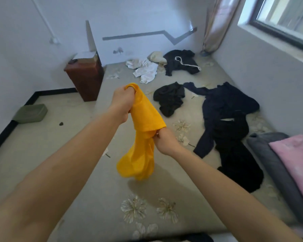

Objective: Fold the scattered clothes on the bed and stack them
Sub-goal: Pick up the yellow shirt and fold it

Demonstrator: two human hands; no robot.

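A yellow garment (143, 137) hangs in the air above the bed (98, 189), bunched and unfolded. My left hand (122, 103) grips its top end, held high. Lower and to the right, my right hand (164, 139) pinches the cloth at its middle. Scattered on the bed lie a crumpled black garment (170, 99), a long dark navy garment (226, 112), a black garment (241, 170) below it, white clothes (145, 69) at the far end and a black hooded top (180, 62) with a white cord.
A pink pillow (297, 161) on a grey pillow (269, 158) lies at the bed's right edge by the wall. A brown bedside cabinet (86, 77) stands left of the bed. A green tray (31, 113) sits on the floor at left.
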